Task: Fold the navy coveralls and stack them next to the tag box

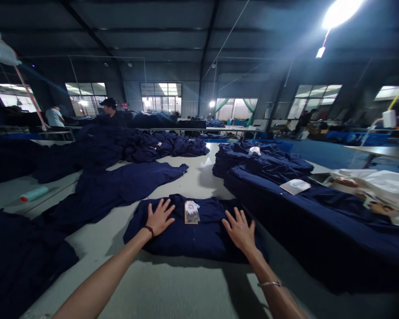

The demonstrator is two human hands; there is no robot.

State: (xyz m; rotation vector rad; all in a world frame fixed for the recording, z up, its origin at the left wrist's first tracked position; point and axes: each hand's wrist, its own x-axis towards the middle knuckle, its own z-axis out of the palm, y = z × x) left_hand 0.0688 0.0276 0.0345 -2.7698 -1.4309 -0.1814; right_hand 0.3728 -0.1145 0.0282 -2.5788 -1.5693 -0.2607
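Folded navy garment (199,241) near centre of worktop (173,288), hang tag (191,212) on top: fold apparently complete, smoothing in hand. Left hand (159,218) flat on garment's left part, fingers spread, gripping nothing. Right hand (241,230) likewise, palm down on right part, fully open. Unfolded garment (119,188) behind left: judged outstanding.

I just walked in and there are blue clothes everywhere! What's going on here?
A person has both hands flat on a folded dark blue garment lying on the grey table. The left hand rests on one side and the right hand on the other, with a paper tag between them. A spread-out garment lies behind, a stack of garments sits to the right, and a person in a cap stands far back.
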